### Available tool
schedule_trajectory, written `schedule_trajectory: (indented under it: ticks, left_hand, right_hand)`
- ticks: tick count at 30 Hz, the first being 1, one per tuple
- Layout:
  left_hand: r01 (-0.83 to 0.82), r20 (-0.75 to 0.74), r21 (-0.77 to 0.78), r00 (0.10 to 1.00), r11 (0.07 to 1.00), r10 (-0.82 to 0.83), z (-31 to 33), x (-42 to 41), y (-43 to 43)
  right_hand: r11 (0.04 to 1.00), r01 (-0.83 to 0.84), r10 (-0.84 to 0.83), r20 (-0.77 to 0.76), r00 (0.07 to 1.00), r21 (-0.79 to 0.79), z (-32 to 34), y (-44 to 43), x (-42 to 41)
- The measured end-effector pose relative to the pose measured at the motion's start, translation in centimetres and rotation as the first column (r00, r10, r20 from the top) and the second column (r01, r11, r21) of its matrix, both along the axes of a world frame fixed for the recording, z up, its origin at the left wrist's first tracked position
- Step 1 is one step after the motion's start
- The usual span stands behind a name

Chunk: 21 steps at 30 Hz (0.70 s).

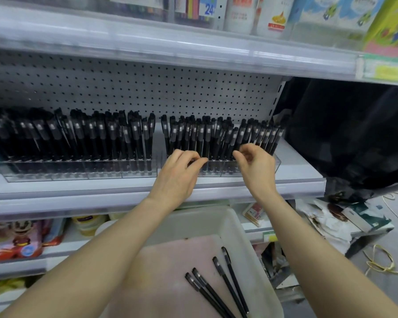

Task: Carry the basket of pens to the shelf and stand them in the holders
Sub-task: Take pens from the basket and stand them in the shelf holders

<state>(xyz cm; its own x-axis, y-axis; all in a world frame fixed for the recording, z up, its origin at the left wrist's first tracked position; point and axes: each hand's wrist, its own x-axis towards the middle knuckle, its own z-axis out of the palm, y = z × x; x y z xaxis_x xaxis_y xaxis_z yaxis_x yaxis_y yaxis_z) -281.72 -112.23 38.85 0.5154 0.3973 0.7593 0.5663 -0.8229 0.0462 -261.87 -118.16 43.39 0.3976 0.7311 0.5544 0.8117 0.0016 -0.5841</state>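
Mid-frame, left hand [178, 175] and right hand [256, 167] curl fingers among pens [207, 136] in the holder [276, 162]; grasp unclear. Best seat each fully upright.

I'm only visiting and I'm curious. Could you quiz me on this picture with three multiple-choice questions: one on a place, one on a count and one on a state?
1. Where are the left hand and the right hand?
A. on the top shelf
B. at the right-hand holder on the middle shelf
C. hanging at the person's sides

2. How many loose pens are in the basket?
A. one
B. ten
C. four

3. How are those loose pens placed?
A. lying flat on the basket's bottom
B. standing upright
C. tied in a bundle

Answers:
1 B: both hands reach the pens standing in the right-hand holder.
2 C: four black pens can be counted.
3 A: they lie flat, side by side and unbound.
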Motion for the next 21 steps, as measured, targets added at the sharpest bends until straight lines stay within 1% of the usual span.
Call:
schedule_trajectory:
  ticks: [7, 12, 14, 16, 18, 20, 21]
  left_hand:
    - [0.011, 0.048, 0.004, 0.999, 1.0, -0.011, -0.5, 0.2, 0.2]
    - [0.019, 0.042, -0.006, 0.999, 1.0, -0.019, -0.5, 0.1, 0.2]
    - [0.019, 0.039, -0.011, 0.999, 1.0, -0.018, -0.6, 0.1, 0.3]
    - [0.016, 0.04, -0.022, 0.999, 1.0, -0.015, -0.6, 0.1, 0.3]
    - [0.018, 0.047, -0.03, 0.999, 0.999, -0.016, -0.7, 0.1, 0.3]
    - [0.018, 0.052, -0.032, 0.999, 0.999, -0.017, -0.7, 0.2, 0.3]
    - [0.019, 0.052, -0.034, 0.998, 0.999, -0.017, -0.7, 0.2, 0.3]
  right_hand:
    - [0.999, 0.018, -0.019, 0.03, 0.999, 0.041, -0.7, 0.1, -0.2]
    - [1.0, 0.015, -0.015, -0.002, 1.0, 0.019, -0.7, 0.0, -0.3]
    - [1.0, 0.001, 0.0, -0.041, 0.999, 0.025, -1.0, -0.4, -0.6]
    - [0.998, 0.006, -0.001, -0.079, 0.997, 0.067, -1.7, -1.4, -1.0]
    - [0.992, 0.047, -0.04, -0.058, 0.998, 0.117, -2.9, -2.8, -1.6]
    - [0.995, 0.052, -0.051, -0.018, 0.999, 0.09, -4.6, -4.1, -2.4]
    - [0.999, 0.033, -0.033, 0.006, 0.999, 0.032, -5.5, -4.7, -3.0]
